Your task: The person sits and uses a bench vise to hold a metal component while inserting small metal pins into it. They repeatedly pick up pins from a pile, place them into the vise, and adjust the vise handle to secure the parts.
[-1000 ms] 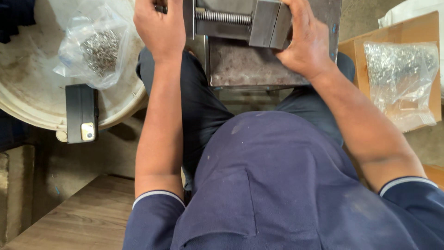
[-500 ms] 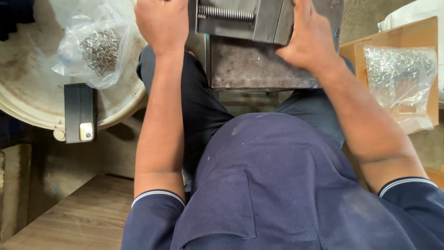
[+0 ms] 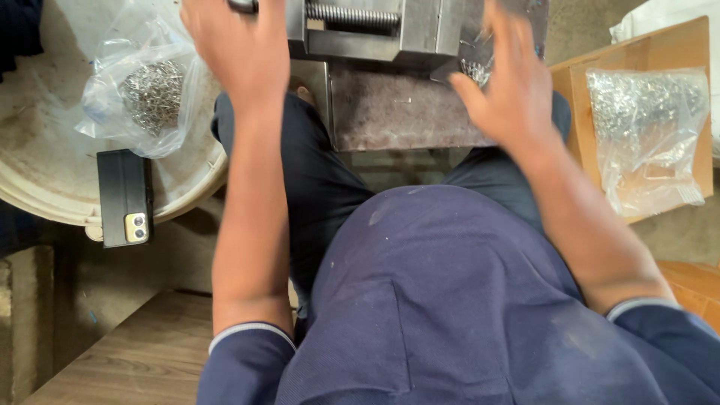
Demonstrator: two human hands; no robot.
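Note:
A grey metal vise (image 3: pixel 420 34) with a threaded screw (image 3: pixel 352 15) stands on a rusty steel block (image 3: pixel 397 112) in front of my knees. My left hand (image 3: pixel 240 52) is closed around a dark handle (image 3: pixel 241 6) at the vise's left end, partly cut off by the top edge. My right hand (image 3: pixel 510 94) hovers blurred over the vise's right side with its fingers spread and nothing in it. A small heap of shiny metal parts (image 3: pixel 475 71) lies on the block just left of that hand.
On my left, a clear bag of small metal parts (image 3: pixel 146 94) and a black phone (image 3: pixel 124 199) rest on a white round lid (image 3: pixel 37 172). On my right is a cardboard box (image 3: pixel 574 97) holding another bag of metal parts (image 3: pixel 645 135). A wooden board (image 3: pixel 112 360) lies at lower left.
My right hand has come off the vise's right jaw and opened, moving right and toward me. My left hand stays on the handle. The view has shifted slightly down.

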